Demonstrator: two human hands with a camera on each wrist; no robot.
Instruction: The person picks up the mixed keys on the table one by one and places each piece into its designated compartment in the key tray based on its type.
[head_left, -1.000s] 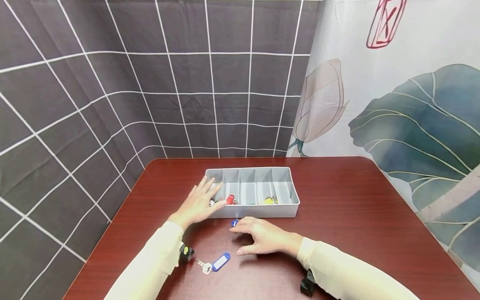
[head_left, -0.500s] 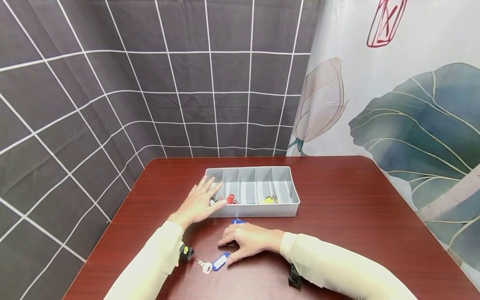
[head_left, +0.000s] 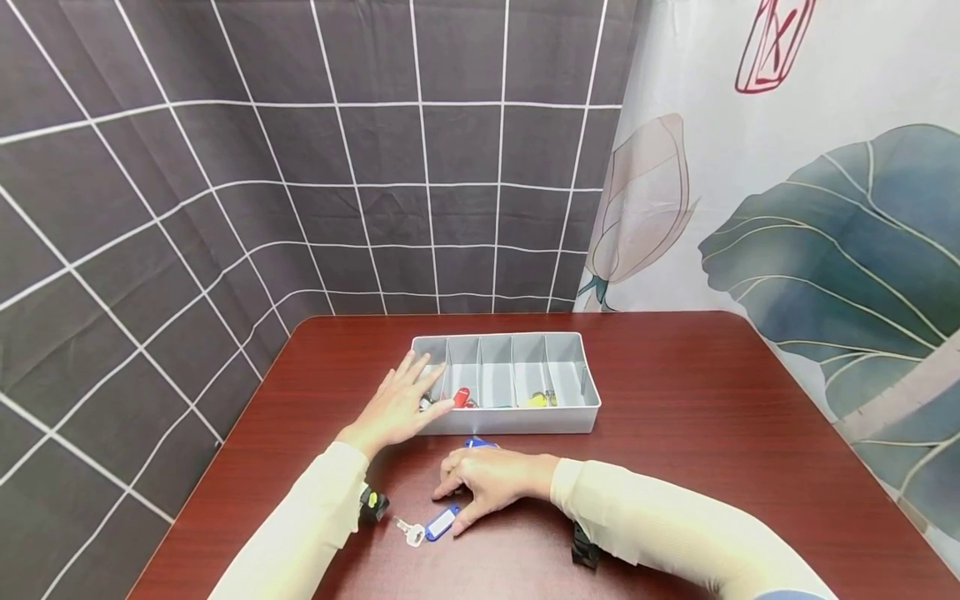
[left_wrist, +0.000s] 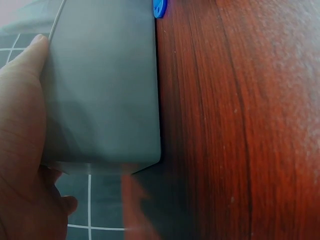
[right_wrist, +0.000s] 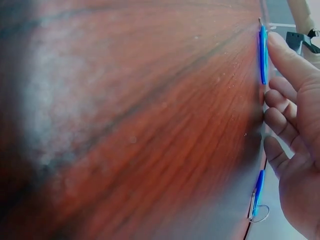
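Note:
A grey divided tray (head_left: 504, 422) sits mid-table. My left hand (head_left: 399, 407) rests on its left end with fingers spread; in the left wrist view the thumb lies along the rim of the tray's wall (left_wrist: 100, 85). My right hand (head_left: 491, 482) hovers low over the table, thumb and fingers apart. Its thumb tip is beside a blue key tag (head_left: 442, 523) with a white label, joined to a silver key (head_left: 411, 532). A second blue tag (head_left: 478, 442) lies between the right hand and the tray, partly hidden. In the right wrist view the thumb is close to a blue tag (right_wrist: 263, 55).
Inside the tray are a red tag (head_left: 461, 397) and a yellow tag (head_left: 537, 400) in separate compartments; small dark items lie near the left thumb. The reddish wooden table (head_left: 690, 392) extends to both sides. Grid-patterned and floral curtains hang behind.
My right hand has moved left and toward me, from near the far blue tag to over the nearer one. The left hand has stayed on the tray.

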